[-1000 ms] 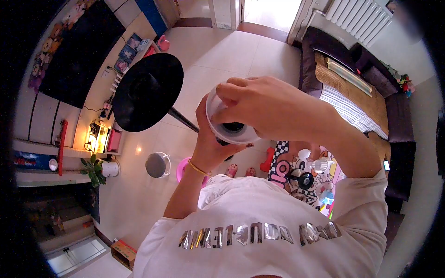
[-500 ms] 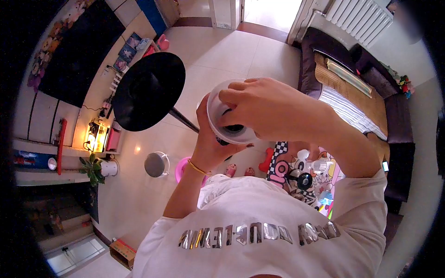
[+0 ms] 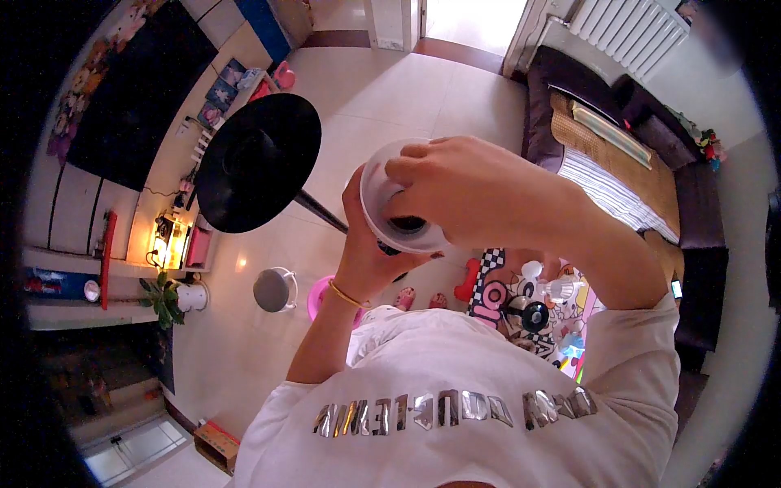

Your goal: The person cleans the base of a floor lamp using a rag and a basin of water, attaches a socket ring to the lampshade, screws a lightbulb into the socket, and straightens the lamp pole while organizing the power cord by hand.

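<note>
Two hands are brought together at the middle of the frame around one translucent white cup (image 3: 379, 195), held with its open mouth turned toward the camera. Its outer wall is gripped by the left hand (image 3: 366, 240), with the fingers curled along its left side and the thumb below. Over the rim from the right, the right hand (image 3: 468, 187) is placed with bent fingers reaching inside; whether anything is pinched there cannot be told. A black round part (image 3: 408, 224) is seen at the bottom of the cup, partly covered by that hand.

At upper left, a broad black disc (image 3: 260, 163) is carried on a black pole (image 3: 321, 210), which runs down to the left hand and is lost behind it; whether it is joined to the cup is hidden.

The cup is judged to be light, thin-walled and rather smooth, likely to flex or slip if squeezed hard at the rim. It is best held low on the outer wall, with the palm wrapped around. The disc and pole look stiff and probably heavier, so any load from them is better borne at the pole.
</note>
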Available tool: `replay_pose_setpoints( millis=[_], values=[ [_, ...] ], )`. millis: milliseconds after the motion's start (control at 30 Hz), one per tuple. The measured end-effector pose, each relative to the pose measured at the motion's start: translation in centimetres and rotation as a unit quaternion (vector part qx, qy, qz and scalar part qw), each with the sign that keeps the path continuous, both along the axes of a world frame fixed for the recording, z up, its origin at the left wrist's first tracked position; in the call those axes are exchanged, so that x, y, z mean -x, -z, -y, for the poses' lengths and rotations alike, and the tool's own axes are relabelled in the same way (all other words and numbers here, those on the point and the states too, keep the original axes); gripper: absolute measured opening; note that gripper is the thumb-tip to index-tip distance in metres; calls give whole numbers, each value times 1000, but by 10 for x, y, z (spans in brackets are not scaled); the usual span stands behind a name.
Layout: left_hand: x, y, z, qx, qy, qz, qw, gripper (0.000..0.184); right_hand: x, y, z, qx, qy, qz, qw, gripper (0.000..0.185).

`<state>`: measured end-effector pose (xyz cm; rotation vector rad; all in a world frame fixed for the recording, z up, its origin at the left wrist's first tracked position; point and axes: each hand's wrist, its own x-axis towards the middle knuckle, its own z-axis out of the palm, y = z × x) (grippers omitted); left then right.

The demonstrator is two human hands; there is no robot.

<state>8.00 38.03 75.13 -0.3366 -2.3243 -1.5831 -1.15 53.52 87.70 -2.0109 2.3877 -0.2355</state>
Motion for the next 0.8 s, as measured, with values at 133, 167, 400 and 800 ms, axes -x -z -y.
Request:
replay_pose_setpoints(
  millis=[133,167,400,800],
  values=[
    [1,2,0,-5,5,-19,1000,123,1,-3,-1,-52,52,-88,993,29],
    [2,5,1,-7,7,-22,1000,123,1,-1,0,-48,44,-93,994,30],
    [-1,1,-1,-9,-2,2,1000,124,-2,-2,4,-38,-5,16,999,31],
    [0,3,0,23,0,-1,1000,124,-6,-8,2,-76,-3,54,996,31]
  ],
)
